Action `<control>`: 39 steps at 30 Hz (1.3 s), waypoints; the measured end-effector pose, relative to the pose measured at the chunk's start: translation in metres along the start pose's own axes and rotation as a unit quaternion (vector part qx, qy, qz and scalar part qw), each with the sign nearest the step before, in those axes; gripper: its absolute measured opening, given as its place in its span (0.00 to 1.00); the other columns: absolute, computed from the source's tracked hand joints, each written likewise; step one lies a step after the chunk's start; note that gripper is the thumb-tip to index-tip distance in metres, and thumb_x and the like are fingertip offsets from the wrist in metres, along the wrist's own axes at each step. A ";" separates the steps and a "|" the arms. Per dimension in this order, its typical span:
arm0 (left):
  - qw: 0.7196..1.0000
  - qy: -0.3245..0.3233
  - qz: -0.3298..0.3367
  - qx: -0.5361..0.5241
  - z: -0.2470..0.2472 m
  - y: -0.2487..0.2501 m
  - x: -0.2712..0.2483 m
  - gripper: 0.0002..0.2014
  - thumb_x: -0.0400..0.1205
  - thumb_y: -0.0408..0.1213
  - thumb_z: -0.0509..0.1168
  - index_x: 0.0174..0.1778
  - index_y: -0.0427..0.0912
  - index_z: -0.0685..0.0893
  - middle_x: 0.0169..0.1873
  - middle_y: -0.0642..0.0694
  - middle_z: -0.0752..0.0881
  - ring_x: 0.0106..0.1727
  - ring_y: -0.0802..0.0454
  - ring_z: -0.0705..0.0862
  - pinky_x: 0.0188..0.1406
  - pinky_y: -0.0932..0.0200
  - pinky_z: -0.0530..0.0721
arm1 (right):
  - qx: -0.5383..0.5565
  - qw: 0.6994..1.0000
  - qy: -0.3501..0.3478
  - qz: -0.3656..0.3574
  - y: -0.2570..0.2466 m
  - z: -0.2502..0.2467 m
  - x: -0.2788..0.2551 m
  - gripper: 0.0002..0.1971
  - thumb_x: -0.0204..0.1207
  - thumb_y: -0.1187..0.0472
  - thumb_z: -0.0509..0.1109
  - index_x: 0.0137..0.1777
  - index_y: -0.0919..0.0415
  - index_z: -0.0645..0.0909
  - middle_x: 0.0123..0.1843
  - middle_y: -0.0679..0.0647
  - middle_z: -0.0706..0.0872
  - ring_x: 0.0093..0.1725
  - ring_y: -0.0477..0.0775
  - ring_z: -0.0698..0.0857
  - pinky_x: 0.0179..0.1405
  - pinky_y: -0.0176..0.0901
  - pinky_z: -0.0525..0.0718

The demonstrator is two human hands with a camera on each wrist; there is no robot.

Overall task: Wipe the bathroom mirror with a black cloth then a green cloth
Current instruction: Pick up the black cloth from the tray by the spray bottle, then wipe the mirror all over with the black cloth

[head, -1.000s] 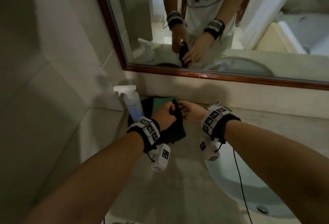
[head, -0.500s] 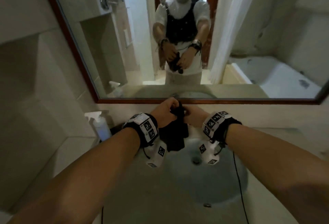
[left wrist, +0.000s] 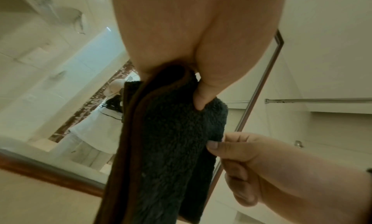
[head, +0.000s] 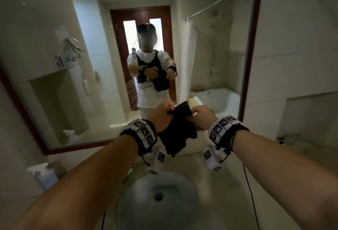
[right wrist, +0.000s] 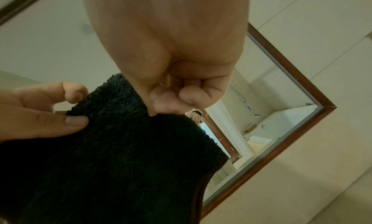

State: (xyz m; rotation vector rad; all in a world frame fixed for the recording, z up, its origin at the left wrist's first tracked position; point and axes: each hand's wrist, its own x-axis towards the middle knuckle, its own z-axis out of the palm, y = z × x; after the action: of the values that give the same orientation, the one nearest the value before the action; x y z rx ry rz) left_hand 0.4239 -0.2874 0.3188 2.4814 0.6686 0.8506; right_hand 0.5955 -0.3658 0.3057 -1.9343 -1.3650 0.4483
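A fluffy black cloth (head: 176, 134) hangs folded between my two hands, in front of the lower part of the wood-framed mirror (head: 91, 65) and above the sink. My left hand (head: 162, 114) grips its upper left edge, with the thumb pressed into the pile (left wrist: 201, 100). My right hand (head: 199, 118) pinches the upper right edge between thumb and curled fingers (right wrist: 171, 100). The cloth (left wrist: 171, 140) does not touch the glass. No green cloth is in view.
A round sink basin (head: 157, 202) lies directly below my hands in the stone counter. A white spray bottle (head: 45, 175) stands at the counter's left, by the tiled wall. The mirror's right frame (head: 250, 65) meets a tiled wall with a recessed shelf.
Both hands have lifted the black cloth from the counter's left corner up in front of the mirror. The view has tilted upward, and the green cloth has left the view.
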 end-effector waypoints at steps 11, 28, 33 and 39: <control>0.999 0.006 0.043 0.009 0.033 0.045 0.102 0.14 0.76 0.18 0.56 0.50 0.39 0.79 0.48 0.42 0.82 0.48 0.47 0.79 0.48 0.57 0.77 | 0.162 0.983 0.088 0.018 0.022 -0.084 0.034 0.03 0.84 0.61 0.63 0.53 0.59 0.79 0.38 0.63 0.90 0.32 0.64 0.90 0.25 0.43 0.83; 0.989 0.088 0.108 -0.040 0.011 0.029 0.259 0.23 0.78 0.18 0.59 0.67 0.41 0.79 0.66 0.45 0.80 0.65 0.52 0.79 0.70 0.58 0.77 | 0.165 0.959 0.208 -0.099 -0.006 -0.153 0.160 0.08 0.81 0.61 0.68 0.57 0.55 0.76 0.47 0.58 0.87 0.48 0.62 0.89 0.50 0.62 0.89; 0.985 0.115 0.125 -0.016 0.007 0.050 0.301 0.25 0.80 0.21 0.63 0.72 0.43 0.79 0.67 0.48 0.79 0.64 0.57 0.78 0.65 0.68 0.75 | 0.140 0.942 0.273 -0.139 -0.006 -0.186 0.197 0.18 0.79 0.61 0.71 0.67 0.59 0.75 0.52 0.56 0.86 0.52 0.57 0.86 0.57 0.59 0.85; 0.980 0.155 0.121 0.010 0.020 0.078 0.352 0.26 0.79 0.24 0.66 0.74 0.45 0.79 0.61 0.52 0.78 0.59 0.53 0.81 0.63 0.60 0.80 | 0.115 0.928 0.301 -0.188 0.010 -0.244 0.239 0.23 0.79 0.59 0.72 0.73 0.58 0.72 0.58 0.50 0.83 0.56 0.51 0.84 0.55 0.47 0.85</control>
State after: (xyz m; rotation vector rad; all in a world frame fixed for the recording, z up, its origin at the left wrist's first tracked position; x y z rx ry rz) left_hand 0.7054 -0.1550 0.5023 2.5050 0.4794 1.3476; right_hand 0.8487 -0.2343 0.4931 -1.4028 -1.1638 -0.1627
